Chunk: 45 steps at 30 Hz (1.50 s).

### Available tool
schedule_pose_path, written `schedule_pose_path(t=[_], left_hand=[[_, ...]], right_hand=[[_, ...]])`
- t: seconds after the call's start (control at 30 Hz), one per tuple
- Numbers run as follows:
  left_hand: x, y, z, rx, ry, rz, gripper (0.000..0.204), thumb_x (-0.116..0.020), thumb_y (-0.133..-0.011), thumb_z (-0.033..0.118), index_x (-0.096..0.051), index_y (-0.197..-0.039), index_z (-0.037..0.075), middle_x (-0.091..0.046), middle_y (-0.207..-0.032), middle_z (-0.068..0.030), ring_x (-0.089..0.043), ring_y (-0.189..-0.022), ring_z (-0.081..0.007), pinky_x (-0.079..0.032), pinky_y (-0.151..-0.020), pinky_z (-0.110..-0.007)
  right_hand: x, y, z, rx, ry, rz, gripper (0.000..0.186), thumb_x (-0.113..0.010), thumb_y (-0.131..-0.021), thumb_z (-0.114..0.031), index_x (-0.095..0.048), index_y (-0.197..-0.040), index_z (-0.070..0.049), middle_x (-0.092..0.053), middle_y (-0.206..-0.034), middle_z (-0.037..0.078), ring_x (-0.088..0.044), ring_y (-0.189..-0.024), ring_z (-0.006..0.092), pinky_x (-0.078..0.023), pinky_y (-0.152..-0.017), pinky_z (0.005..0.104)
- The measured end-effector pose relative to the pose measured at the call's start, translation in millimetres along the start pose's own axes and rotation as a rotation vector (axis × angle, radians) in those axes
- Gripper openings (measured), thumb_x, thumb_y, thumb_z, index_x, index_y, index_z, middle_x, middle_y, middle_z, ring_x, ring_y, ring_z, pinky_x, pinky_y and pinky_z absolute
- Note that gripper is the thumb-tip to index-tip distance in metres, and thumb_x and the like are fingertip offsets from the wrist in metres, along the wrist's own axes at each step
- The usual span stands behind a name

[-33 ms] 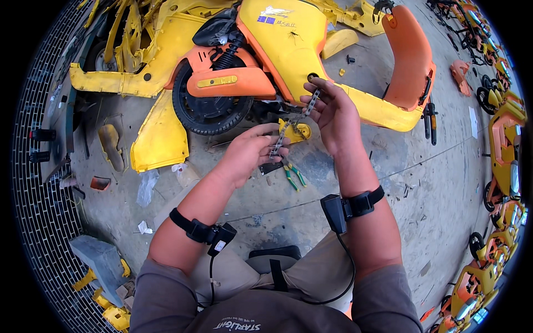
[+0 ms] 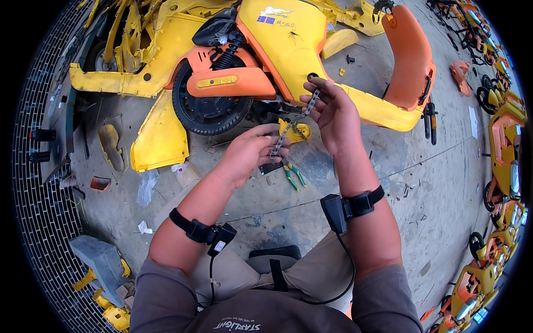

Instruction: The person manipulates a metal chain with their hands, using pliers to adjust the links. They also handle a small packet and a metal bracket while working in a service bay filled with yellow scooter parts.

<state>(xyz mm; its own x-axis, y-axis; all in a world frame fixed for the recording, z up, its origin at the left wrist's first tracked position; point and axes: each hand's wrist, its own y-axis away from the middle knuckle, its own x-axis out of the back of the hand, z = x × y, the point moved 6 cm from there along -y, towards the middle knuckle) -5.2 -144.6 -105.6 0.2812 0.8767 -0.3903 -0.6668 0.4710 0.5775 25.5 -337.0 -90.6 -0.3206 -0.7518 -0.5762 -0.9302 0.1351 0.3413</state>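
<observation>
A narrow metal roller chain [image 2: 296, 120] runs slantwise between my two hands. Its lower end is pinched by the fingers of my left hand [image 2: 249, 151]. My right hand [image 2: 334, 114] grips the upper end, palm toward me. Behind the chain, a scooter with yellow and orange body panels [image 2: 288, 50] lies on its side, its black-tyred wheel [image 2: 210, 102] facing left. A small yellow part with a round boss [image 2: 300, 132] rests on the floor just beyond the chain. Below my hands lie green-handled pliers [image 2: 294, 177], next to a dark flat piece [image 2: 271, 167] partly hidden by my left fingers.
Yellow body panels [image 2: 161, 136] and a heap of yellow parts [image 2: 130, 41] fill the far left. An orange seat-shaped piece [image 2: 408, 55] is at far right. Several yellow-orange scooters [image 2: 505, 144] line the right edge. A grey block [image 2: 100, 266] sits at lower left, near a brick wall [image 2: 39, 183].
The chain hangs slightly straighter between my hands than before. Both hands keep the same place and grip.
</observation>
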Motion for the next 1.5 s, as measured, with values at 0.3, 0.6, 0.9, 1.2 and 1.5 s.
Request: schedule_pose_path(t=[0.3, 0.6, 0.9, 1.2, 1.5], left_hand=[[8, -2, -7, 0.022, -0.251, 0.072, 0.042, -0.049, -0.101, 0.011, -0.049, -0.140, -0.005, -0.070, -0.119, -0.0159, -0.068, -0.099, -0.0203, -0.052, -0.090, -0.032], [3, 5, -3, 0.062, -0.304, 0.042, 0.046, -0.049, -0.098, 0.008, -0.047, -0.143, -0.004, -0.068, -0.123, -0.0145, -0.067, -0.103, -0.0182, -0.052, -0.091, -0.032], [-6, 7, -1, 0.017, -0.254, -0.076, 0.058, -0.051, -0.090, -0.004, -0.041, -0.148, -0.004, -0.065, -0.130, -0.0168, -0.066, -0.110, -0.0200, -0.052, -0.093, -0.032], [-5, 11, 2, -0.036, -0.196, -0.179, 0.056, -0.047, -0.093, -0.008, -0.040, -0.148, 0.000, -0.063, -0.130, -0.0172, -0.066, -0.113, -0.0213, -0.053, -0.096, -0.032], [32, 16, 9, -0.130, -0.541, -0.002, 0.049, -0.051, -0.090, -0.008, -0.049, -0.139, -0.003, -0.066, -0.122, -0.0176, -0.068, -0.109, -0.0247, -0.054, -0.091, -0.034]], right_hand=[[-5, 0, -2, 0.049, -0.036, 0.016, 0.039, -0.053, -0.100, -0.028, -0.056, -0.126, 0.001, -0.064, -0.118, 0.014, -0.066, -0.101, 0.0265, -0.051, -0.091, 0.0388], [-5, 0, -5, 0.089, -0.019, 0.012, 0.040, -0.052, -0.101, -0.028, -0.055, -0.126, 0.003, -0.062, -0.118, 0.014, -0.066, -0.102, 0.0271, -0.051, -0.088, 0.0390], [-3, -1, -8, 0.118, -0.060, 0.046, 0.038, -0.054, -0.099, -0.025, -0.056, -0.127, 0.001, -0.064, -0.115, 0.013, -0.065, -0.094, 0.0225, -0.049, -0.081, 0.0333], [-14, 6, -2, 0.077, 0.511, -0.091, 0.029, -0.064, -0.095, -0.017, -0.065, -0.118, 0.000, -0.064, -0.101, 0.005, -0.058, -0.081, 0.0118, -0.047, -0.077, 0.0268], [-6, 5, 11, 0.038, 0.262, 0.008, 0.028, -0.056, -0.094, -0.004, -0.059, -0.121, 0.005, -0.063, -0.094, 0.010, -0.064, -0.077, 0.0190, -0.053, -0.074, 0.0290]])
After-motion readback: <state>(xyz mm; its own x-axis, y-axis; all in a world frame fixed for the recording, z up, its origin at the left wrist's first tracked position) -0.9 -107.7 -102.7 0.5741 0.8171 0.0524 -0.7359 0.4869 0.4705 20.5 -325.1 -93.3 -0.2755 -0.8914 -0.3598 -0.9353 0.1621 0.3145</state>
